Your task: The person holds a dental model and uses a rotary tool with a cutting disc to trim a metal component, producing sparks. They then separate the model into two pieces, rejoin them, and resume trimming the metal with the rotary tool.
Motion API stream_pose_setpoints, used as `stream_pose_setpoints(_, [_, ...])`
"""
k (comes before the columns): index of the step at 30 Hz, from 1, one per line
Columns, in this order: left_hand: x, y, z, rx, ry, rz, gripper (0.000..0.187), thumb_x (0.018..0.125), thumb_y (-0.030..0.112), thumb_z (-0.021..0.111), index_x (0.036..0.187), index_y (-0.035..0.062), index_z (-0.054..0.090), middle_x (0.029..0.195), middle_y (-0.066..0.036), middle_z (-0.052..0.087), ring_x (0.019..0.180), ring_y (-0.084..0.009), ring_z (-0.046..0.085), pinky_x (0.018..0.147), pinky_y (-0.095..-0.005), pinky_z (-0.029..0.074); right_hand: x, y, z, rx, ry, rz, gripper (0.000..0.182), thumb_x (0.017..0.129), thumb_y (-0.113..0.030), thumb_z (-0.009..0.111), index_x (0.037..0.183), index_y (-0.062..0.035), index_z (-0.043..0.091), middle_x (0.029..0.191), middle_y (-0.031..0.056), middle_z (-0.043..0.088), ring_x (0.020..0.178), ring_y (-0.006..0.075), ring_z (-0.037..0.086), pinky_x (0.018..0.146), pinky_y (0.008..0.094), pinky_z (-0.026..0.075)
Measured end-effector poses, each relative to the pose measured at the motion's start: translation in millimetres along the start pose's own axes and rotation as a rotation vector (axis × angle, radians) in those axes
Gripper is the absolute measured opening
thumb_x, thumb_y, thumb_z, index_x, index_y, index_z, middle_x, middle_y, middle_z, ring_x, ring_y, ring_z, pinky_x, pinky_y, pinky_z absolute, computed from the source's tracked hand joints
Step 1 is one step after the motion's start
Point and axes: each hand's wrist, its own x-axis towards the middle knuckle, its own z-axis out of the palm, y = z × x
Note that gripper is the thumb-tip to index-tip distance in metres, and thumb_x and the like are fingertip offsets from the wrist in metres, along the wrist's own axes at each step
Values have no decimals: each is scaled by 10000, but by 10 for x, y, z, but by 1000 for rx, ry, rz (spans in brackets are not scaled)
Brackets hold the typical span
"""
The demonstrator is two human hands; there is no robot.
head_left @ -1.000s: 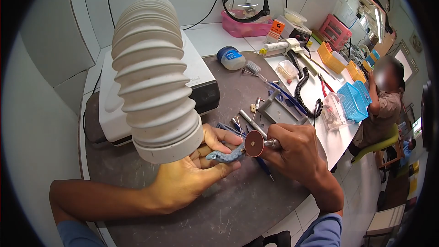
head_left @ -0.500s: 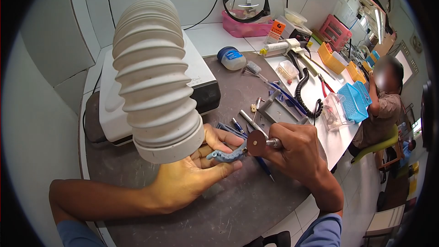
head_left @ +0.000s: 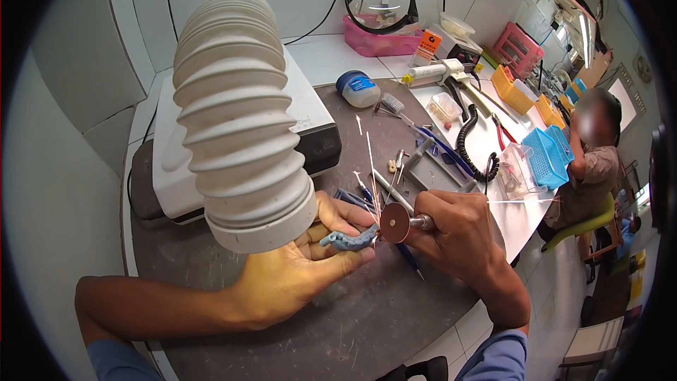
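Note:
My left hand (head_left: 293, 264) pinches a blue-grey, curved dental casting (head_left: 347, 242) between thumb and fingers, below the mouth of a ribbed white suction hose (head_left: 243, 127). In my right hand (head_left: 455, 229) is a rotary handpiece (head_left: 423, 221), its metal nose pointing left and carrying a round brown cutting disc (head_left: 396, 224). The disc's left edge meets the right end of the casting. Bright sparks (head_left: 374, 183) fly up from that contact, and a thin streak shows right of my right hand. My right fingers cover most of the handpiece.
Behind the hands lie pen-like tools (head_left: 391, 187) and a grey tray (head_left: 444, 173). A blue-lidded jar (head_left: 358, 89) stands farther back. A white machine (head_left: 310, 109) is beside the hose. Safety glasses (head_left: 384, 17) rest on a pink basket (head_left: 374, 42). Another person (head_left: 592, 162) sits at far right.
Sparks now fly upward from where the disc meets the casting; none showed before. Both hands have stayed in nearly the same place, with the same hold.

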Motion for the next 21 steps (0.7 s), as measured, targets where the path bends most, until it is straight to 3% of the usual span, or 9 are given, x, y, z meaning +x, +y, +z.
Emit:
stream_pose_setpoints(8, [-4,-8,-1,-4,21,-21,271,798,-167,628,961,17,513,1194,-151,517,1098,-185,579,951,-308,537,-7,9,7,-3,-12,1,398,750,-365,780,651,-77,524,566,44,553,453,193,549,414,341,386])
stream_pose_setpoints(10, [-5,-2,2,31,16,-10,267,821,-97,662,978,20,481,1149,-165,530,1084,-170,567,967,-290,490,-3,4,0,-4,-18,0,395,749,-361,780,652,-78,524,566,43,553,454,193,550,415,340,389])
stream_pose_setpoints(21, [-5,7,2,36,1,-15,256,829,-84,661,977,22,482,1156,-165,529,1083,-168,566,962,-289,491,-5,12,1,5,-5,-9,394,747,-356,783,651,-79,520,559,42,546,455,190,551,406,341,384])
